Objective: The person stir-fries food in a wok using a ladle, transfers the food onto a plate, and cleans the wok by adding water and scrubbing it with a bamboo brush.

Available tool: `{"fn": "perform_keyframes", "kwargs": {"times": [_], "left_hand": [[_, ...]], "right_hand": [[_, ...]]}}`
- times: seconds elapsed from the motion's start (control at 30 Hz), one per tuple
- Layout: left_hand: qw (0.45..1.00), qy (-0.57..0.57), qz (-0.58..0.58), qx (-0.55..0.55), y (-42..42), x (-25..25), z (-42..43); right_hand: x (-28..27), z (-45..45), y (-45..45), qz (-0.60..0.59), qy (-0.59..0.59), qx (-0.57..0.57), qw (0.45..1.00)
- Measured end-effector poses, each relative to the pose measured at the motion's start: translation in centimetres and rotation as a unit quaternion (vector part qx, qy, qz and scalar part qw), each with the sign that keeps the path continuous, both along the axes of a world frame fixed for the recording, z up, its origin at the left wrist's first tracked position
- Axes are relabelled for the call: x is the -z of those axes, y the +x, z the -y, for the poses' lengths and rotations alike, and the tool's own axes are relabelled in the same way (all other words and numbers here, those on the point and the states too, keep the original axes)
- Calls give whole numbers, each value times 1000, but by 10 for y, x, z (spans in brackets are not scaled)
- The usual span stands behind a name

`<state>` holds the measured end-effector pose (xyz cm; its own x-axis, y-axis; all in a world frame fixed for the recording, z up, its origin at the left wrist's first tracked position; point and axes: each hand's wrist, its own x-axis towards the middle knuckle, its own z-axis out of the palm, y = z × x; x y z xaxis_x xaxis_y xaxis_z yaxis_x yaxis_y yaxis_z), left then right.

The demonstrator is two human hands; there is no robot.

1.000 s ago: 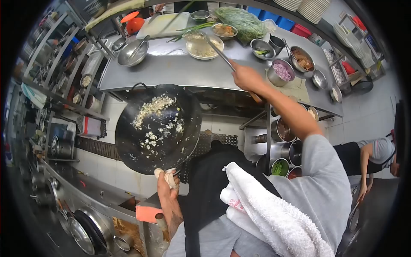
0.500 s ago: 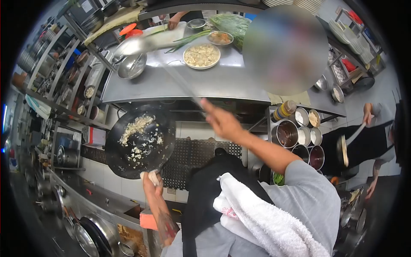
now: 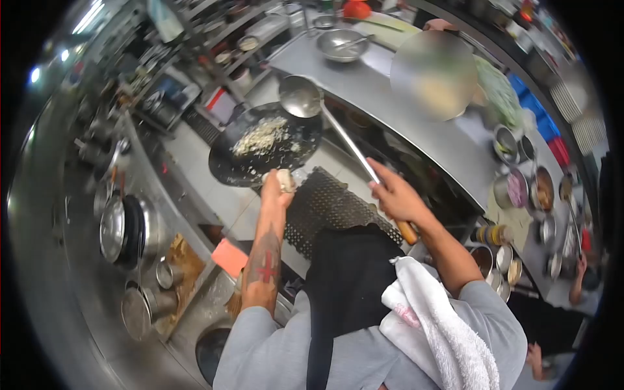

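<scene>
My left hand (image 3: 275,188) is wrapped round the wok's handle with a pale cloth (image 3: 284,181) in its grip. The black wok (image 3: 227,159) hangs over the floor, tilted, with chopped pale food (image 3: 261,136) lying in it. In my right hand (image 3: 398,195) is the long metal handle of a ladle (image 3: 300,97), with its wooden end below the hand. The ladle's round bowl is over the wok's upper right edge, and its inside looks bare.
A steel table (image 3: 416,130) bears a metal bowl (image 3: 342,45), leafy greens (image 3: 497,91) and a pot of purple pieces (image 3: 511,188). Stacked pots (image 3: 133,227) stand at the left. Another person's hand (image 3: 441,25) shows at the top. A blurred disc covers part of the table.
The view has turned towards the left. The ladle has come from above the table to the wok, its bowl now bare. The wok with its food has stayed in my left hand.
</scene>
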<state>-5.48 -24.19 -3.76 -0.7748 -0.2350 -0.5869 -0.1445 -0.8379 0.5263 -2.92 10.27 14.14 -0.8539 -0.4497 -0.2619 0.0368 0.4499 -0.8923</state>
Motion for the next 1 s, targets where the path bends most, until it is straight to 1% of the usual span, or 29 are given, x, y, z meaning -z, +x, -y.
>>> {"fn": "perform_keyframes", "kwargs": {"times": [0.03, 0.07, 0.1, 0.13, 0.17, 0.2, 0.23, 0.27, 0.3, 0.33, 0.37, 0.4, 0.43, 0.47, 0.5, 0.53, 0.57, 0.6, 0.63, 0.7, 0.73, 0.77, 0.8, 0.83, 0.87, 0.9, 0.93, 0.97, 1.0], "left_hand": [[998, 39, 4, -59, 12, -16, 1], [996, 17, 24, -83, 25, -3, 9], [995, -9, 21, -98, 12, 3, 20], [987, -116, 20, -110, 13, -7, 5], [966, -229, 32, -120, 39, -3, -34], [936, -318, 53, -139, 55, 3, -64], [899, -404, 64, -157, 66, 20, -78], [900, -411, 38, -136, 75, 37, -79], [903, -414, 21, -111, 85, 56, -75], [874, -467, 60, -122, 81, 47, -73], [856, -491, 117, -107, 77, 37, -68], [888, -435, 121, -82, 73, 20, -57], [916, -376, 125, -58, 74, 11, -37], [947, -298, 115, -21, 76, 9, -8], [970, -218, 104, 23, 84, 11, 17], [987, -140, 80, 28, 92, 1, 24], [988, -98, 119, 11, 98, 4, 24], [989, -44, 143, 16, 108, 5, 18], [986, -40, 147, 72, 115, -13, 5], [981, -46, 168, 90, 123, 20, 6], [978, -39, 172, 112, 121, 16, 4], [976, -39, 171, 129, 120, 13, 2], [974, -40, 169, 144, 116, 10, -2], [972, -38, 169, 157, 109, 10, -4], [973, -54, 191, 117, 113, 20, -5], [971, -68, 219, 72, 111, 20, -2], [971, -70, 214, 77, 107, 13, 2], [974, -72, 197, 86, 111, 10, 2], [976, -72, 184, 94, 113, 5, -2]], "right_hand": [[-9, 8, -10, 30, 8, 0, 1000], [-5, 17, -18, 96, -46, 18, 994], [-2, 27, -38, 140, -105, 42, 984], [9, 40, -52, 138, -117, 47, 982], [41, 45, -50, 143, -130, 45, 980], [61, 58, -56, 13, -18, 35, 999], [72, 76, -61, -126, 93, 32, 987], [69, 90, -63, -129, 80, 43, 988], [66, 104, -60, 48, -59, 45, 996], [63, 111, -59, 224, -193, 42, 954], [61, 111, -63, 384, -317, 39, 866], [61, 104, -79, 568, -404, 47, 715], [63, 99, -90, 713, -469, 53, 518], [55, 89, -85, 696, -513, 57, 499], [36, 74, -78, 688, -520, 68, 502], [13, 54, -69, 540, -512, 81, 663], [-7, 30, -64, 362, -473, 102, 797], [-18, 9, -60, 262, -435, 94, 856], [-29, -8, -63, 196, -423, 125, 875], [-35, -48, -65, 89, -357, 181, 912], [-30, -64, -76, 20, -207, 258, 944], [-15, -84, -77, 13, -203, 275, 940], [1, -108, -76, -129, 11, 301, 945], [8, -127, -74, -254, 229, 304, 889], [19, -148, -56, -259, 229, 316, 883], [22, -163, -52, -236, 274, 302, 882], [15, -167, -59, -214, 316, 287, 878], [20, -169, -61, -217, 314, 294, 876], [19, -167, -64, -255, 266, 298, 881]]}}
